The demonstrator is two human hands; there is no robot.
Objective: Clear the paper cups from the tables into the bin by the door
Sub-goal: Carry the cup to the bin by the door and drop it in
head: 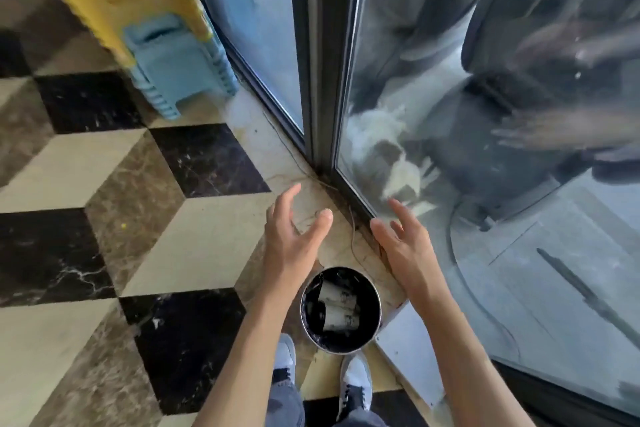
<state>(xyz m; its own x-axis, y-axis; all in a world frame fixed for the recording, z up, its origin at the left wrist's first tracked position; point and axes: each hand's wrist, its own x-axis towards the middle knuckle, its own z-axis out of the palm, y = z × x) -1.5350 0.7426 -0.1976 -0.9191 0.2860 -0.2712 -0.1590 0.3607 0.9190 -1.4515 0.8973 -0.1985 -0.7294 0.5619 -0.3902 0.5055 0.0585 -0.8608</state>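
Note:
A small round bin (378, 309) with a black liner stands on the floor by the glass door, just in front of my shoes. Inside it lie two white paper cups (337, 317) on their sides, one above the other. My left hand (292, 236) hovers above and beyond the bin's left side, fingers spread, holding nothing. My right hand (403, 243) hovers above the bin's right side close to the door frame, fingers apart and empty too.
The glass door (450, 115) and its dark frame (322, 63) run along the right, with reflections in the glass. A stack of blue plastic stools (173, 63) under yellow material stands at the back left. The floor is patterned marble tile (104, 201). A white panel (412, 350) lies right of the bin.

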